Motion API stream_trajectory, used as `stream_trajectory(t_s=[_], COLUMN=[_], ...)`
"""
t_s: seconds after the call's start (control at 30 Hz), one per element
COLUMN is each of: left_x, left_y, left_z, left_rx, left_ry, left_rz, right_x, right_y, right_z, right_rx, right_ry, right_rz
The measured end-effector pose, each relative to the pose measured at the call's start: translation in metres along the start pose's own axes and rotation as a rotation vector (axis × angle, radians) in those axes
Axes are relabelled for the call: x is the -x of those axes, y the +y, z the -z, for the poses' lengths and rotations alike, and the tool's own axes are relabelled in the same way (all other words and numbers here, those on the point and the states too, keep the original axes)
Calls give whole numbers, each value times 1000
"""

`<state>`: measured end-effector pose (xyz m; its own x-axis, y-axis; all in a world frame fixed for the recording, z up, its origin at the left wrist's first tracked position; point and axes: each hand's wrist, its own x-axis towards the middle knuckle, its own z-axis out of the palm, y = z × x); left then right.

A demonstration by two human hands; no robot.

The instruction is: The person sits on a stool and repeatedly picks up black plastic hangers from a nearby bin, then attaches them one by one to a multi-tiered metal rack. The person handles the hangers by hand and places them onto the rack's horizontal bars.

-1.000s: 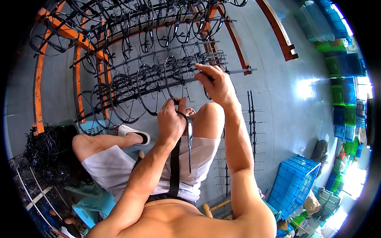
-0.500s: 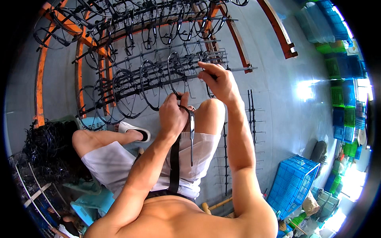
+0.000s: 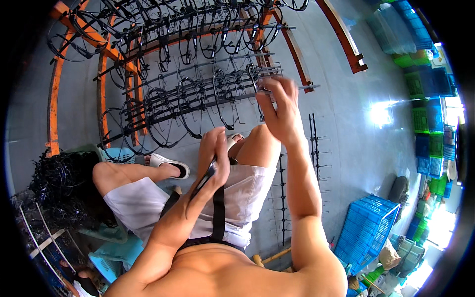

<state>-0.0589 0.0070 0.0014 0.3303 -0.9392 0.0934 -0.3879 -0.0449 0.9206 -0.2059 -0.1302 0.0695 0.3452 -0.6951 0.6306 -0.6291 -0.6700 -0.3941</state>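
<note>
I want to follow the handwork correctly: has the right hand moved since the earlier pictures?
Yes. The right hand has shifted to the right, nearer to the line of the orange post, which stands almost unchanged in the view.

Pale shorts (image 3: 134,205), long black strap (image 3: 218,210), white slip-on shoes (image 3: 170,166)

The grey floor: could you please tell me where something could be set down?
The widest bare patch of grey floor lies between the hooked rods beside the right forearm, the stacked crates and the large blue crate. It is crowded on the left, with the orange rack, hanging black loops and black heap.
</note>
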Motion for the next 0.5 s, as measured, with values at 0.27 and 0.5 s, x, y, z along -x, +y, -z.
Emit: stream_trajectory(t_s=[0.27, 0.5], left_x=[6, -9], left_y=[58, 51], left_z=[20, 1], left_rx=[-389, -117], left_ry=[44, -69], left_rz=[-689, -593], right_x=[104, 74], right_y=[-93, -43], right_z=[52, 100], right_rx=[-1716, -1811], right_ry=[-536, 299], right_rz=[-1313, -1074])
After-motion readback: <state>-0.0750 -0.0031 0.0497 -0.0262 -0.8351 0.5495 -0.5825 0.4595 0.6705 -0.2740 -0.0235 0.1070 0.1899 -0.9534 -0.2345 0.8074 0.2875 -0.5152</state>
